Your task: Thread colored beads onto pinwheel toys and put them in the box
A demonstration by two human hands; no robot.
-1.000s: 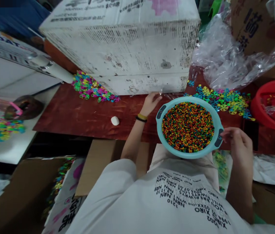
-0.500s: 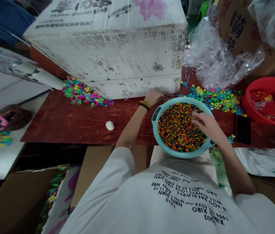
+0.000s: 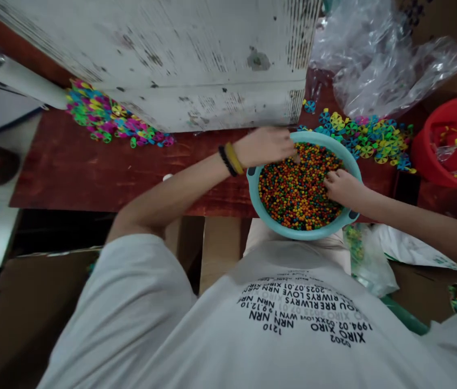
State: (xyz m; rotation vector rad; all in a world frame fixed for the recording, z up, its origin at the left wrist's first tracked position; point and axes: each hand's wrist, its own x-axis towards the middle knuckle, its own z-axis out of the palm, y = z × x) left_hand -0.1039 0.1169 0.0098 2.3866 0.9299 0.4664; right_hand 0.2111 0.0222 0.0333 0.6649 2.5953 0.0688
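A light blue basin (image 3: 255,202) with grey handle patches holds a mass of small multicoloured beads (image 3: 293,189). It rests at the table's front edge, partly over my lap. My left hand (image 3: 269,146), blurred by motion, reaches over the basin's upper left rim with its fingers bent down together. A tiny pale thing shows at its fingertips, too small to name. On the right side of the basin, my right hand (image 3: 344,189) has its fingers curled down against the beads. What lies inside those fingers is hidden.
A large white carton (image 3: 212,70) stands behind the basin. Colourful plastic wheel pieces (image 3: 119,119) lie left, and more wheel pieces (image 3: 374,140) lie right. Clear plastic bags (image 3: 374,59) sit behind these, beside a red basin (image 3: 435,156). A white object (image 3: 167,176) is partly behind my left arm.
My left hand has moved from beside the carton's base to above the basin. My right hand has lowered its fingers onto the beads. The view has tilted down and closer.
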